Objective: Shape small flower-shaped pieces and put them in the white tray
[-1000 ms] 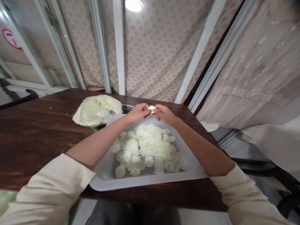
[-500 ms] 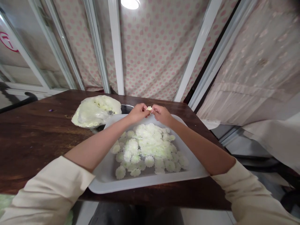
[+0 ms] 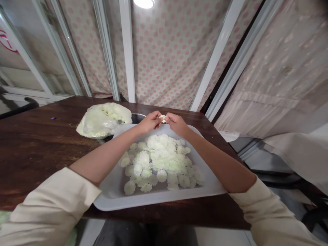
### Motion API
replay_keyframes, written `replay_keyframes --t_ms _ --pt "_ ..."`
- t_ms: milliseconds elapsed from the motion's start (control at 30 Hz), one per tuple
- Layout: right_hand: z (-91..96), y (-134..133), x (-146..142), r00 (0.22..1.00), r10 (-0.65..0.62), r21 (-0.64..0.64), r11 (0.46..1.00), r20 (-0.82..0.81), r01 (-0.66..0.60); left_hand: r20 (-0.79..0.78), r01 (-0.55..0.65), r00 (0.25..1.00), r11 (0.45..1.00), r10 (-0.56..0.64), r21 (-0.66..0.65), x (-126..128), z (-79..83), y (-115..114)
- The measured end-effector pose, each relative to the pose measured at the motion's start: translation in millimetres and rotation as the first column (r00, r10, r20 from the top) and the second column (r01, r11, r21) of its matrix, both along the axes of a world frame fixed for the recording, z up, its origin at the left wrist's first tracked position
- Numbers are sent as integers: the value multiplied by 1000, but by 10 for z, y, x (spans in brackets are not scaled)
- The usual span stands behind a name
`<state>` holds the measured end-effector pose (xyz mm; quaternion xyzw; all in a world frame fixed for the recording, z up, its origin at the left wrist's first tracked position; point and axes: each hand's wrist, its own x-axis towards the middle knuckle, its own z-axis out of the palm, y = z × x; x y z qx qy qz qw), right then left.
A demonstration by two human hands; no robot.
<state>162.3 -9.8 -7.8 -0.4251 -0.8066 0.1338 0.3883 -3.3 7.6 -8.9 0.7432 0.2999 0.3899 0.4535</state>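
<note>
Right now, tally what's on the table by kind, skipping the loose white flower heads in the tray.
White plastic tray: 1
Plastic-wrapped pale flower bundle: 1
Dark metal bowl, partly hidden: 1
Small purple scrap: 1
Total: 4

Count: one left hand [image 3: 149, 122], one right hand [image 3: 178, 124], one small white flower head [image 3: 162, 118] pinched between them, one desk [image 3: 38, 150], one white tray [image 3: 159, 197]. Loose white flower heads [image 3: 159, 157] on the tray number well over twenty, too heaped for an exact count. Also noted: one pale plastic-covered mound [image 3: 102, 120], one metal bowl [image 3: 137, 118], one ceiling lamp [image 3: 144, 2].
</note>
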Motion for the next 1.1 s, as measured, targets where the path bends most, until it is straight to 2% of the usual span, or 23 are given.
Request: replay_keyframes --t_ms 133,300,467,600,733,900,1000,1100 --pt "-7 10 15 988 61 -168 982 -141 -84 15 120 993 993 -120 -2 -2 -43 38" --pt "44 -48 2 958 121 -374 902 -260 -215 -27 105 994 995 -105 0 -11 -63 67" --pt "35 -74 -65 974 46 -517 842 -221 -157 -126 101 988 990 -89 94 -30 -63 43" --pt "-13 -57 -85 972 33 -483 864 -231 -144 -96 57 994 997 -52 50 -11 -74 26" --pt "-14 -29 -65 921 117 -385 883 -370 -267 82 98 992 994 -94 -52 29 -33 -6" --pt "22 -27 -60 821 195 -356 830 -536 -430 370 250 917 935 -146 -251 61 59 -121" --pt "14 -24 -64 794 205 -365 803 -573 -471 398 277 909 892 -123 -358 69 104 -179" --pt "-17 -9 -59 801 195 -381 799 -567 -465 329 223 939 899 -95 -377 77 121 -194"
